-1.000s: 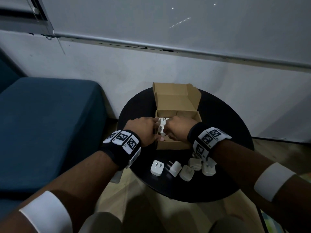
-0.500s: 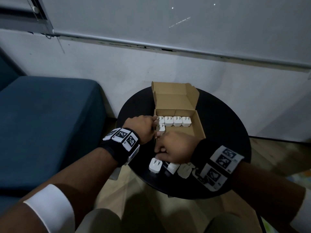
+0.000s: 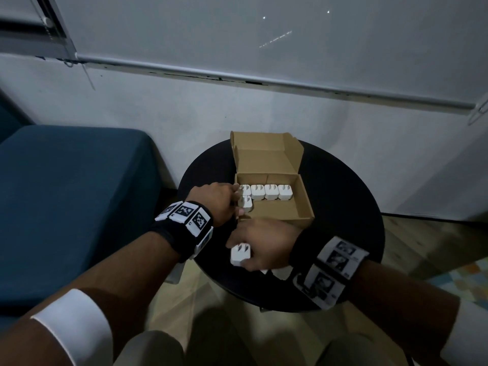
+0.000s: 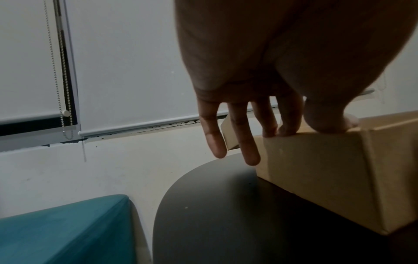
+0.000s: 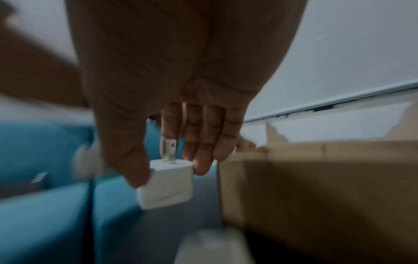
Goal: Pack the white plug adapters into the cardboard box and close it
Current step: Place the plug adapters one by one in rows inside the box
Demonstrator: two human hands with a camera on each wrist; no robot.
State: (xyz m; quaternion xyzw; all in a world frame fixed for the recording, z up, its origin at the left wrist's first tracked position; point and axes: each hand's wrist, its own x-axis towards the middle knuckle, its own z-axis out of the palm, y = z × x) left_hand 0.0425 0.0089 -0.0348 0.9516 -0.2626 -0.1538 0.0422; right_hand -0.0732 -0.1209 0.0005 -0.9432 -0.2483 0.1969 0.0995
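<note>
Right hand pinches an adapter just outside the box's near wall. Left hand rests, fingers relaxed, on its left rim.

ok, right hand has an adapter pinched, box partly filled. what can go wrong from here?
1. The right hand pinches the adapter only near its pronged top; it may twist or drop before the cardboard box.
2. Loose adapters lie under that wrist near the table edge; a sweep could knock them off.
3. The left hand rests on the box wall by the next free slot and may block it.
</note>
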